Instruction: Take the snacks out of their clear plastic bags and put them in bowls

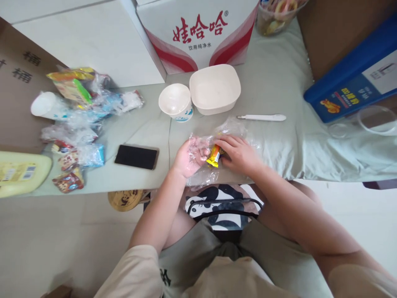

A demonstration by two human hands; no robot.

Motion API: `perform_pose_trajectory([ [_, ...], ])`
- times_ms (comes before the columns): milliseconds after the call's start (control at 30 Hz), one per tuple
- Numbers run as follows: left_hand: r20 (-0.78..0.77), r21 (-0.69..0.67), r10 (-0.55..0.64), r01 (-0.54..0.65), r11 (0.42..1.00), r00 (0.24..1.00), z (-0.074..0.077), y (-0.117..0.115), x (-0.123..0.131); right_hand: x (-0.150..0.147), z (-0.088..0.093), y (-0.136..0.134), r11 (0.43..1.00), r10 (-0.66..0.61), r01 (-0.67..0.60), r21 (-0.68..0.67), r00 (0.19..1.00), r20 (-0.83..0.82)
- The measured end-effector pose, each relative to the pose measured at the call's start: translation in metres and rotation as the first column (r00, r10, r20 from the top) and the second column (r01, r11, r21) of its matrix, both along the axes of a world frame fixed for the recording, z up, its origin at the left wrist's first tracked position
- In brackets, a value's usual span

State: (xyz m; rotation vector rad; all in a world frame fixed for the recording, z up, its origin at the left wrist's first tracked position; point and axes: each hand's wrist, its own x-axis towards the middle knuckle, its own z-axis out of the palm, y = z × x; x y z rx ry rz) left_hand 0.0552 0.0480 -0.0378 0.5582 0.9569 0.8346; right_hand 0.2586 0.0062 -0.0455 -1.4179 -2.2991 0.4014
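A small yellow snack packet [214,157] with an orange patch lies between my two hands near the table's front edge. My right hand [240,153] is closed around its upper end, fingers bent over it from the right. On the other side, my left hand [191,157] has its palm turned up and its fingers curled, gripping a crinkled transparent plastic bag [203,179]. The bag spreads under and around both hands and partly covers the left fingers. Just beyond it lies a white utility knife [263,118]. A paper cup [176,103] and a white rectangular bowl [216,89] stand side by side behind.
A black phone [136,157] lies flat to the left. Wrapped snacks and plastic packaging [77,120] pile up at far left, near a yellow-green bottle [23,174]. A white-and-red carton [198,37] stands at the back; a blue package [353,78] leans at right.
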Motion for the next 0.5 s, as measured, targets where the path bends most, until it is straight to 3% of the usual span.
perform_pose_trajectory([
  [67, -0.013, -0.007, 0.001, -0.001, 1.0, 1.0, 0.0, 0.001, 0.001, -0.003, 0.002, 0.003, 1.0, 0.009, -0.01, 0.016, 0.999, 0.032],
  [167, -0.158, 0.084, 0.161, -0.149, 0.985, 0.974, -0.002, 0.009, 0.0, -0.009, 0.006, 0.004, 0.999, 0.026, -0.03, 0.036, 0.995, 0.098],
  [267, -0.318, 0.274, 0.389, -0.309, 0.911, 0.865, -0.004, 0.019, -0.007, -0.014, 0.005, 0.002, 0.999, 0.026, -0.031, 0.042, 0.992, 0.122],
  [333, -0.361, 0.336, 0.46, -0.347, 0.875, 0.811, -0.005, 0.024, -0.013, -0.018, 0.001, -0.002, 0.998, 0.023, -0.029, 0.053, 0.994, 0.104],
  [400, -0.355, 0.36, 0.49, -0.367, 0.858, 0.797, -0.006, 0.025, -0.02, -0.02, -0.003, -0.009, 0.997, 0.016, -0.019, 0.078, 0.999, 0.039],
  [500, -0.335, 0.362, 0.512, -0.394, 0.845, 0.791, -0.005, 0.023, -0.027, -0.018, -0.003, -0.019, 0.992, -0.045, 0.067, 0.111, 0.98, -0.193],
])
